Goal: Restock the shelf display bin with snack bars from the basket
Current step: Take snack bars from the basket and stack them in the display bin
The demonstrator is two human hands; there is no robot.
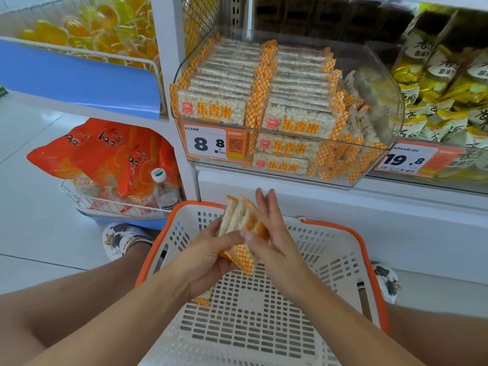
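Head view, downward, near basket (343, 260)

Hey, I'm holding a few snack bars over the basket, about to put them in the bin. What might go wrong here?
1. The snack bars are a loose fanned stack between the left hand and right hand; one might slip back into the basket.
2. The display bin already looks packed in neat rows, so squeezing more in may crush bars or disturb the rows.
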